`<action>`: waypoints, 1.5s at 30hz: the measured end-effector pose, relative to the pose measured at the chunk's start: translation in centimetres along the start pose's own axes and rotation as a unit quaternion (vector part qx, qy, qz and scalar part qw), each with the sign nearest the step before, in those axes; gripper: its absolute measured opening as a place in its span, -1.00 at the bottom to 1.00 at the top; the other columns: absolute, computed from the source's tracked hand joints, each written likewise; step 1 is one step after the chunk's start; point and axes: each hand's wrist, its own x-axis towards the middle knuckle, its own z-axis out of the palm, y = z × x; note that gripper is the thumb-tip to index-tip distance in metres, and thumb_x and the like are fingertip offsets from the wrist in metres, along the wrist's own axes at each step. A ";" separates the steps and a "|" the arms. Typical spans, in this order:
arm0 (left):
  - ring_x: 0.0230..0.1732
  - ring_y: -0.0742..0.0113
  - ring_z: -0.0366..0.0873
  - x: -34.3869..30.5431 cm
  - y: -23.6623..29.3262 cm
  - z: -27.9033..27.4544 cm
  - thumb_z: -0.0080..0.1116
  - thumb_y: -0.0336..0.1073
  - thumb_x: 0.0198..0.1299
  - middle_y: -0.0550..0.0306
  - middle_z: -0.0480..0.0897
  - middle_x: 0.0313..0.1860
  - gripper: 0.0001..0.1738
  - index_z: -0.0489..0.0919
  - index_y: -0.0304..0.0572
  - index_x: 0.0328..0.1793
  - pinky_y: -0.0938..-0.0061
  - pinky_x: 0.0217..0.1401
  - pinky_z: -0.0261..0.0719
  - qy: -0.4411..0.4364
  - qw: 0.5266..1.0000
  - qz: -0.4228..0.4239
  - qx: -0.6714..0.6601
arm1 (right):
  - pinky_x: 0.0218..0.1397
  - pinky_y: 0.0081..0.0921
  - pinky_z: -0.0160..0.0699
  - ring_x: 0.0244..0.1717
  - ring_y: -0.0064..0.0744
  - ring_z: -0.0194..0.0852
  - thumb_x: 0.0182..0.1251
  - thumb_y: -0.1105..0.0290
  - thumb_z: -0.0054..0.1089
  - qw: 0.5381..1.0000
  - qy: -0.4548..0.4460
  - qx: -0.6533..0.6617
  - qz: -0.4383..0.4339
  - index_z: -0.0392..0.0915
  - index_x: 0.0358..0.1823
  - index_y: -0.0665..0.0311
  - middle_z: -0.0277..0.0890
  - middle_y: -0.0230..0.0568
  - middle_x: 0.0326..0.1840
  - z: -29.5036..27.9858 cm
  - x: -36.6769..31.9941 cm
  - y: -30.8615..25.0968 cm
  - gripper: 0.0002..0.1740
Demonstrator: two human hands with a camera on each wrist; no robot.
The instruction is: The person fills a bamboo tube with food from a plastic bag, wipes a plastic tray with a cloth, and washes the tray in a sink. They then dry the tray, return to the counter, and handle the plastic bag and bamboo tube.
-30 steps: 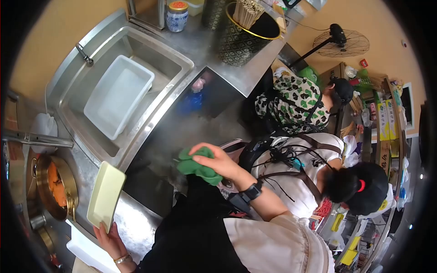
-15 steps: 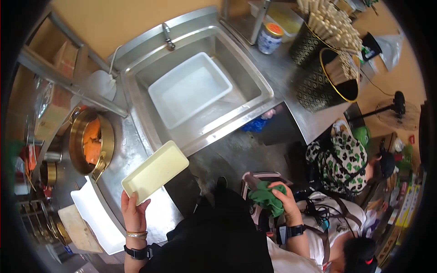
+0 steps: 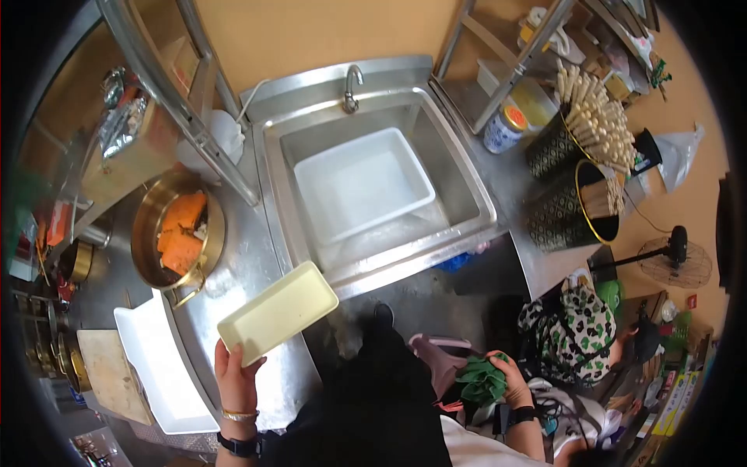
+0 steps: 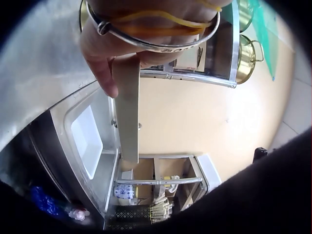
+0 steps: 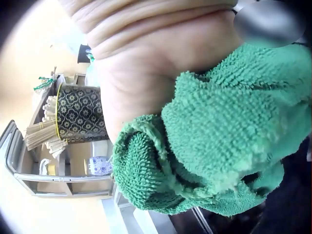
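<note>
A pale yellow rectangular tray [image 3: 278,313] is gripped at its lower left end by the left hand [image 3: 236,381], its inside facing up. In the left wrist view the tray [image 4: 127,112] shows edge-on, pinched between the thumb and fingers of the left hand [image 4: 141,44]. The right hand [image 3: 513,380] holds a bunched green cloth [image 3: 481,381] at the right, apart from the tray. Up close in the right wrist view, the cloth [image 5: 219,126] is crumpled against the right hand [image 5: 146,73], and its fingertips are hidden.
A sink [image 3: 467,194] holds a white basin [image 3: 366,187]. Left stand a brass pot [image 3: 218,233], a white tray [image 3: 159,366] and a cutting board [image 3: 113,373]. Patterned buckets [image 3: 556,218] with sticks stand right, near a person in a patterned top [image 3: 568,335].
The head view has swung toward the sink and the left counter. The right hand with the cloth has moved away from the middle to the right; the left hand still grips the tray.
</note>
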 end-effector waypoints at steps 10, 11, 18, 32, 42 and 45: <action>-0.01 0.28 0.63 2.7 0.0 4.9 0.00 -0.24 0.40 0.13 0.55 0.12 -0.53 0.30 -0.11 0.39 0.39 -0.16 0.74 0.092 0.995 0.008 0.022 | 0.04 -0.51 0.54 -0.07 -0.52 0.53 0.30 0.26 0.30 0.951 -0.216 -0.136 -0.176 0.54 0.01 0.24 0.56 -0.38 -0.11 21.7 18.5 -22.3 -0.67; -0.02 0.26 0.64 2.9 -0.2 5.5 0.01 -0.26 0.40 0.12 0.55 0.10 -0.54 0.30 -0.11 0.38 0.38 -0.17 0.75 0.100 0.995 0.000 0.022 | 0.08 -0.51 0.53 -0.02 -0.54 0.52 0.32 0.24 0.29 0.930 -0.244 -0.164 -0.219 0.54 0.07 0.26 0.56 -0.38 -0.05 24.5 21.7 -23.6 -0.63; -0.09 0.25 0.68 3.4 0.0 8.9 0.08 -0.22 0.39 0.11 0.61 0.04 -0.60 0.35 -0.07 0.29 0.40 -0.25 0.75 0.148 0.987 -0.009 0.057 | 0.26 -0.14 0.46 0.24 0.16 0.42 0.19 0.34 0.22 0.725 -0.074 -0.417 -0.543 0.41 0.26 0.27 0.33 0.06 0.37 43.7 39.6 -24.3 -0.44; 0.11 0.14 0.60 15.7 -1.3 16.7 0.01 -0.36 0.41 -0.09 0.55 0.16 -0.45 0.15 -0.13 0.47 0.31 0.03 0.70 0.019 0.996 -0.041 0.082 | -0.10 -0.48 0.57 -0.21 -0.50 0.59 0.20 0.42 0.27 0.834 -0.219 -0.455 -0.224 0.60 -0.11 0.35 0.65 -0.25 -0.26 22.9 28.7 -33.7 -0.76; 0.11 -0.08 0.59 35.9 -8.4 31.9 -0.01 -0.55 0.23 -0.20 0.43 0.22 -0.35 0.12 -0.22 0.46 0.17 -0.08 0.80 -0.036 0.983 -0.171 0.054 | -0.02 -0.09 0.52 0.02 0.18 0.50 0.16 0.32 0.30 0.651 0.141 -0.659 -0.349 0.50 0.01 0.25 0.50 0.12 0.05 7.7 33.6 -32.7 -0.61; 0.07 -0.13 0.60 38.7 -11.9 33.7 0.08 -0.52 0.14 -0.18 0.43 0.24 -0.29 0.13 -0.28 0.45 0.14 -0.15 0.81 -0.026 0.980 -0.159 0.114 | 0.09 -0.05 0.50 0.11 0.21 0.44 0.13 0.30 0.33 0.617 0.173 -0.697 -0.321 0.43 0.18 0.20 0.40 0.12 0.22 8.3 32.4 -31.1 -0.45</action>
